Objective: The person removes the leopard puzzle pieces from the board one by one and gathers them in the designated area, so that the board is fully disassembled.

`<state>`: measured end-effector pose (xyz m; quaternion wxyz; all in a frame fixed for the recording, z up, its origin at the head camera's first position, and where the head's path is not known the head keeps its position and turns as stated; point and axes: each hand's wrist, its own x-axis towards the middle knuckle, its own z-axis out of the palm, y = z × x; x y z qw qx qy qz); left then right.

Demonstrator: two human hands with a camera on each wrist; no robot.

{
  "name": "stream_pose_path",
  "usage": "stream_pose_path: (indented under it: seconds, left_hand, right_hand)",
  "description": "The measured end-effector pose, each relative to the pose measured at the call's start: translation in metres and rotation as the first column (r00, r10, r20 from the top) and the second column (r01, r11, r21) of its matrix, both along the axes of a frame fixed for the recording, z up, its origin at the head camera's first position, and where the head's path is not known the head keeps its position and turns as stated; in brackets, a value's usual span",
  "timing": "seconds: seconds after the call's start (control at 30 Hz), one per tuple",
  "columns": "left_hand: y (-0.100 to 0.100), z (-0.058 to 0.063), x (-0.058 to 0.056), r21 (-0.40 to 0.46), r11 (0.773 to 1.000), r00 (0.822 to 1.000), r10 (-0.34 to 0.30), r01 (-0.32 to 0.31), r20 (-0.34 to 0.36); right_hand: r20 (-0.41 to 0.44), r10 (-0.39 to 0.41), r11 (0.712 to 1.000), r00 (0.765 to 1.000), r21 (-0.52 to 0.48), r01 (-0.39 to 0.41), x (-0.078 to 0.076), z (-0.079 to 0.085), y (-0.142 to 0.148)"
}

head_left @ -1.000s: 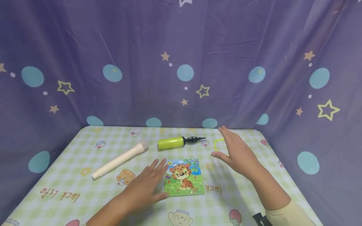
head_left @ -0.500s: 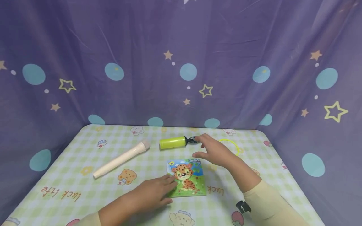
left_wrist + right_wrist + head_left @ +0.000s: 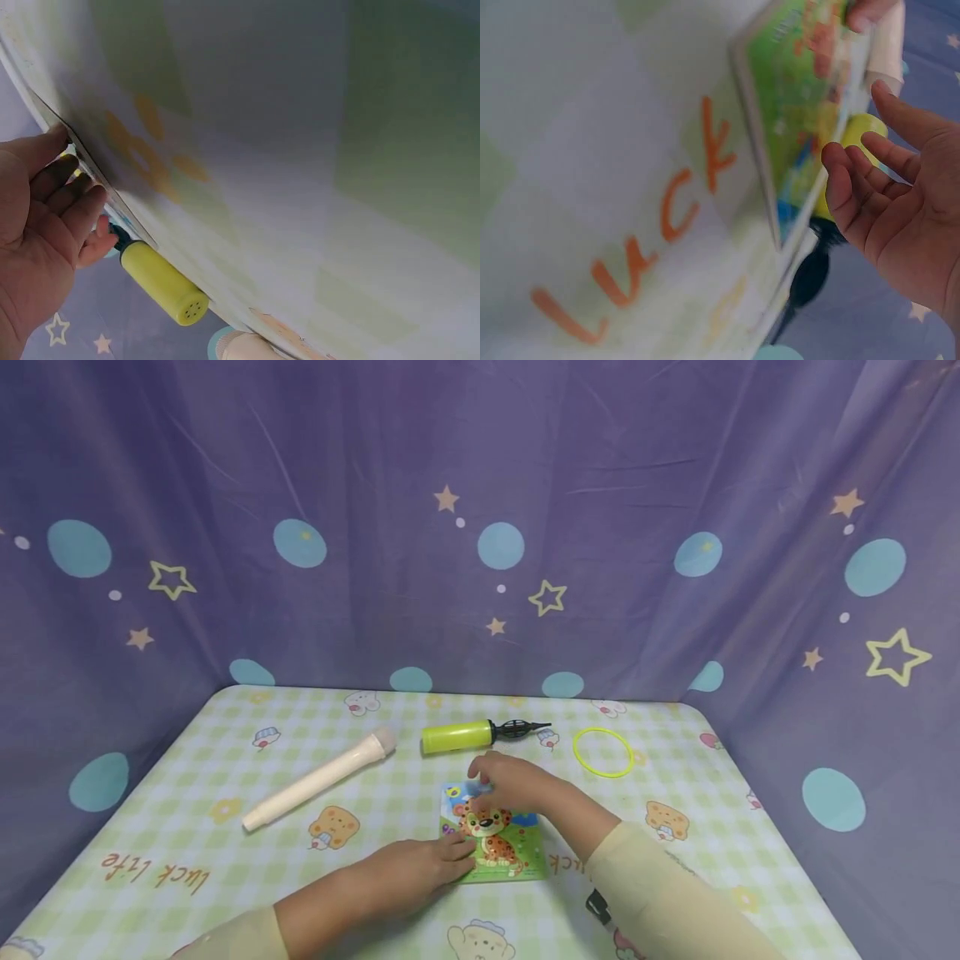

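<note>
A thin square board (image 3: 513, 858) with a cartoon leopard printed on it lies on the table. My left hand (image 3: 405, 875) reaches in from the left, its fingers over the board's lower left part and fingertips right at the surface. In the left wrist view the thumb of that hand (image 3: 41, 217) is at the board's edge. My right hand (image 3: 517, 783) is above the board's top part, partly covering the leopard's head. The right wrist view shows its relaxed, slightly bent fingers with nothing between them, apart from the board (image 3: 780, 105).
Behind the board lies a yellow-green hand pump (image 3: 456, 737) with a black nozzle. To its right is a thin yellow ring (image 3: 575, 750). A cream toy microphone (image 3: 311, 785) lies slanted at the left. A purple curtain (image 3: 337, 568) surrounds the checked tablecloth (image 3: 247, 893).
My right hand has swung left and nearer, from in front of the ring past the pump's nozzle to above the board. My left hand has moved right onto the board's left part.
</note>
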<state>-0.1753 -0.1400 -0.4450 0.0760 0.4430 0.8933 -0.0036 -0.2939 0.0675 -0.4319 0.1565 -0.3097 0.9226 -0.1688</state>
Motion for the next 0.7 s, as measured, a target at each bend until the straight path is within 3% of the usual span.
stream_pose_path:
  seconds: [0.27,0.43,0.7]
  left_hand:
    - [0.001,-0.004,0.0,-0.031,1.0,1.0,0.001,-0.001,-0.013]
    - [0.0,-0.004,0.0,-0.032,0.999,0.999,0.021,-0.02,0.036]
    - [-0.002,-0.008,-0.002,-0.022,1.0,0.999,0.023,-0.022,0.045]
  right_hand:
    - [0.018,0.01,0.998,1.0,0.057,-0.011,-0.005,-0.022,-0.014]
    - [0.078,-0.032,0.998,0.996,0.059,0.028,-0.005,-0.021,-0.018]
    - [0.121,-0.051,0.997,0.991,0.064,0.044,-0.007,-0.021,-0.018]
